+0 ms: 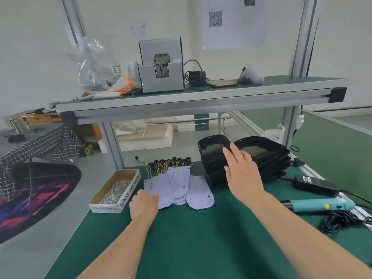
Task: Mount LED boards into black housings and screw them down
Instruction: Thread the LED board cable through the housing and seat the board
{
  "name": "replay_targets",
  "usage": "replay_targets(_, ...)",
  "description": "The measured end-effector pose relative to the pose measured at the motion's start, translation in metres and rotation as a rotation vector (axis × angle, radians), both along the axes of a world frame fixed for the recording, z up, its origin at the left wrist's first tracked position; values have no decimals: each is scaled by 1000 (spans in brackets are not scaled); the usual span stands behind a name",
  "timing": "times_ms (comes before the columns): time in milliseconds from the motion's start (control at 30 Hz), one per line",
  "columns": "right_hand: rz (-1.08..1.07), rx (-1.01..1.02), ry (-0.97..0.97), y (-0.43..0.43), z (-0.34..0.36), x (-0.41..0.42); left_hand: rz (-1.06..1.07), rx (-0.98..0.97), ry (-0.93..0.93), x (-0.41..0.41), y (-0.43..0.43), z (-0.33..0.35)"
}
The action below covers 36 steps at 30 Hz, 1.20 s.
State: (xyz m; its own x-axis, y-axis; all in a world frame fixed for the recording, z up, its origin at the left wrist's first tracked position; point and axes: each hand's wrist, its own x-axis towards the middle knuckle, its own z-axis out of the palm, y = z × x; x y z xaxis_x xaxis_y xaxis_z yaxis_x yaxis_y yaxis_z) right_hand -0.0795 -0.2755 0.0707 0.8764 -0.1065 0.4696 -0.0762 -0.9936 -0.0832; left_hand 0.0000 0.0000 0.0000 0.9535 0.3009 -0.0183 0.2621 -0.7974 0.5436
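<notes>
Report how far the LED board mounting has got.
Nothing looks done: no board shows in any housing. In hand: the left hand touches the loose LED boards, and the open right hand reaches onto the stacked black housings. Left: all mounting and screwing; the screws lie in their box, the screwdriver untouched.

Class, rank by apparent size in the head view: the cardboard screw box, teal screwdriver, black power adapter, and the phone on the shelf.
1. cardboard screw box
2. teal screwdriver
3. black power adapter, close to the screwdriver
4. phone; it sits farther away, so real size is unsure
</notes>
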Motion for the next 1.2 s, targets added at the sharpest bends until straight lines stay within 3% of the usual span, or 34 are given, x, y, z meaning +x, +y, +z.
replay_targets(267, -7, -192, 274, -5, 32, 55, 133, -116, 149, 22, 1, -1)
replay_targets(467, 142, -295, 215, -17, 29, 58, 130, -458, 41, 31, 10, -1)
replay_targets(667, 196, -350, 180, -26, 28, 58, 37, -1165, 25, 14, 3, 14)
replay_targets(800, 208, -359, 77, -25, 33, 50, -78, -1455, -26, -10, 5, 23)
replay_targets(1033, 405, -279, -436, -13, 18, -21, -374, -1521, -66, -53, 28, 38)
replay_targets(1200, 619, -206, -355, -12, -47, -95, -540, -1478, -81, -74, 45, 58)
